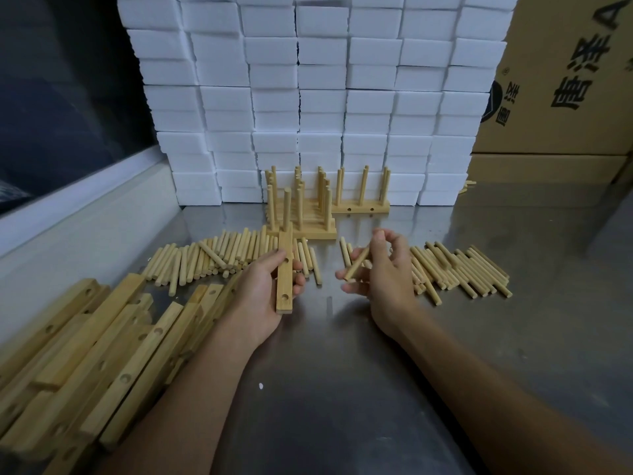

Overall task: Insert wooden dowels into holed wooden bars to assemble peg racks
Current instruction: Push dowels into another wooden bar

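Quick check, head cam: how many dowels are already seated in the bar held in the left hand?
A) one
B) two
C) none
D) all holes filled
A: the bar gripped by the left hand has a single dowel standing upright at its far end, while two holes nearer the person are open; the right hand pinches a loose dowel not yet inserted.
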